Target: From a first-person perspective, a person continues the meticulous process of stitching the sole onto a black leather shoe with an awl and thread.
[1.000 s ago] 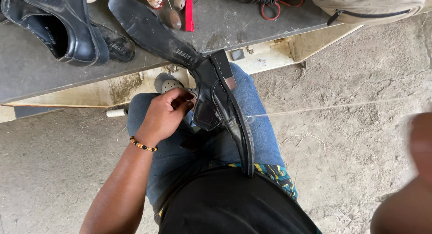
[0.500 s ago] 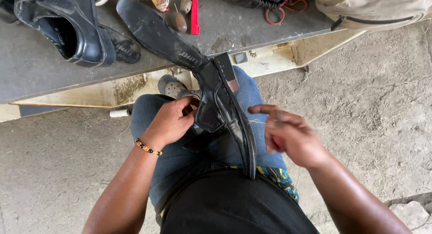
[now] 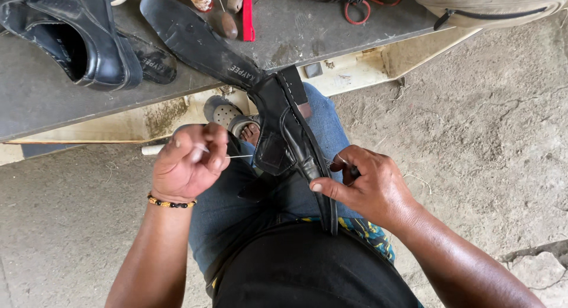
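1. At the upper left of the frame I see a second black shoe (image 3: 77, 39) lying on the grey bench top (image 3: 53, 101), opening up, untouched and well apart from both hands.
2. Lower, at centre left, my left hand (image 3: 189, 163) hangs over the left knee. Its thumb and forefinger are pinched together on a thin needle (image 3: 236, 156), whose tip points right, toward the shoe; the other fingers are curled in.
3. In the middle, the black shoe (image 3: 284, 136) being sewn lies across my lap on the blue jeans (image 3: 236, 207), turned on its side. Its long axis runs on a diagonal, from the upper left of the frame to the lower centre. One end of the sole rests on the bench edge and the other points down at my waist; I cannot tell heel from toe.
4. I see pale stitches along the welt in the upper part of the shoe, so I judge that stretch done. Lower down, where the edge strip (image 3: 322, 195) runs toward my waist, I can make out no stitches, so that part seems left to sew.
5. At centre right, my right hand (image 3: 367, 186) touches the shoe's right edge. Its fingers are closed together, thumb pressed along the strip; a thread seems to be held there, but it is too fine to be sure.
6. Beyond it, bare concrete floor (image 3: 485, 142).
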